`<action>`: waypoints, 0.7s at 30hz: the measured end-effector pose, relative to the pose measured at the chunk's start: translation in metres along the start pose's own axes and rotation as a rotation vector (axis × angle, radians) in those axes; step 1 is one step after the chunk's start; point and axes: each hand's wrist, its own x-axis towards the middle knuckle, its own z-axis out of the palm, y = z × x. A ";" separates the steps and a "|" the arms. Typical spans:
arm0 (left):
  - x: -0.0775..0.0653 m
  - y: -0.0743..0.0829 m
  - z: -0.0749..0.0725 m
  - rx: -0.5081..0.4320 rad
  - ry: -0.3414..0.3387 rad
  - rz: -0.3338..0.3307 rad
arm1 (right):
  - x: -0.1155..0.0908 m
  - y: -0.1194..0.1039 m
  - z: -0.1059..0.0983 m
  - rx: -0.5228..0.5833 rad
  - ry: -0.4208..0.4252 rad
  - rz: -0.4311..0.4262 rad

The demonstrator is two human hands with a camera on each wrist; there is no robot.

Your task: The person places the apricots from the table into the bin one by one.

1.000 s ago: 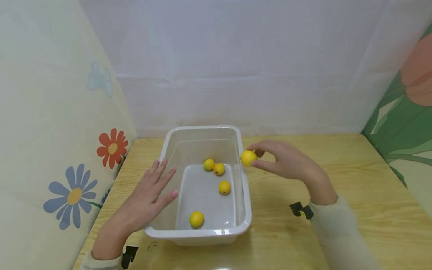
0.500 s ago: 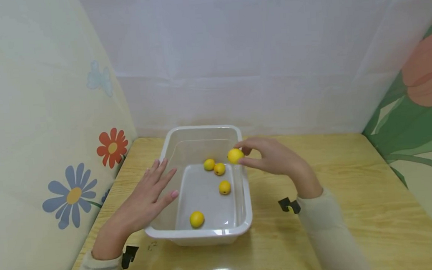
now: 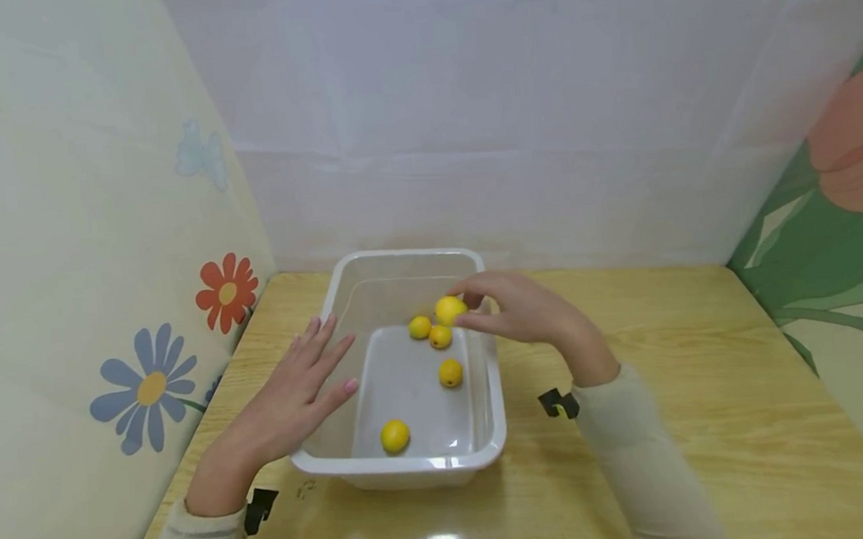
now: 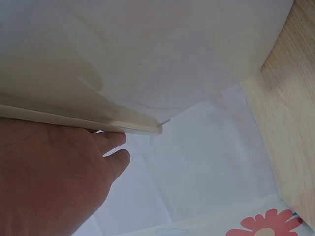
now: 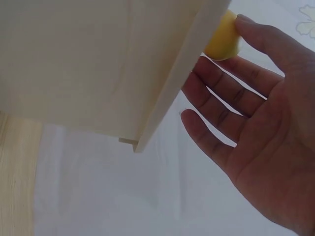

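Observation:
My right hand pinches a yellow lemon between thumb and fingertips, over the right rim of a white plastic bin. In the right wrist view the bin's wall partly covers this lemon. My left hand lies across the bin's left rim with its fingers straight and spread. Down in the bin rest several more yellow fruits: one lemon near the front, another yellow fruit at the right, and a greenish-yellow one touching a neighbour towards the back.
The bin stands on a wooden table. Behind the table hangs a white cloth. A flower-painted panel borders the left side, and another panel with large painted flowers the right.
My right hand has carried the lemon leftward, from beside the bin's right rim to over the inside of the bin. The left hand stays in place.

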 end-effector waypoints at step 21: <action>-0.001 -0.004 0.000 -0.003 0.002 0.009 | 0.029 0.001 0.007 0.020 -0.041 -0.003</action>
